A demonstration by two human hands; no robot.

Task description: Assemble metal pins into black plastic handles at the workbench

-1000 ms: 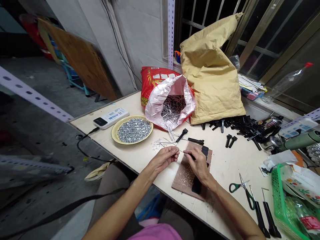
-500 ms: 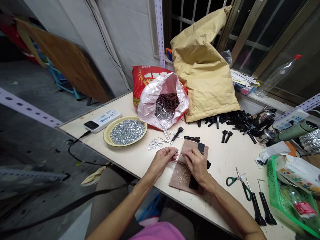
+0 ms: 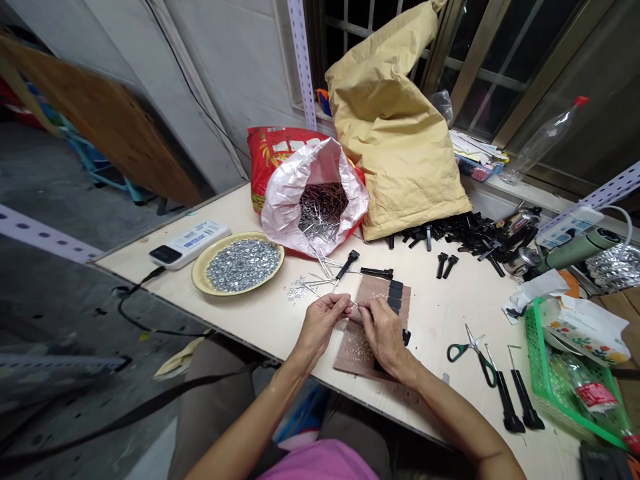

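Observation:
Between my fingertips, a thin metal pin (image 3: 354,303) bridges the small gap from one hand to the other. My left hand (image 3: 323,320) pinches one end, and the fingers of my right hand (image 3: 385,327) close on the other; any small part at the tips is too tiny to make out. Both hands hover over a brown board (image 3: 350,357) bearing black pieces (image 3: 395,293). Just beyond lie loose metal pins (image 3: 320,277), a black-handled piece (image 3: 347,265) and scattered small washers (image 3: 297,289).
A yellow plate (image 3: 197,277) full of washers stands left, beside a white power bank (image 3: 193,243). Behind are an open red bag (image 3: 265,153) of pins and a large paper sack (image 3: 400,147). Black parts (image 3: 465,233), scissors (image 3: 473,353) and a green basket (image 3: 537,360) lie right.
The view has turned slightly to the right, so the table's things sit further left. My hands keep the same pinching pose, with their fingertips a little closer together.

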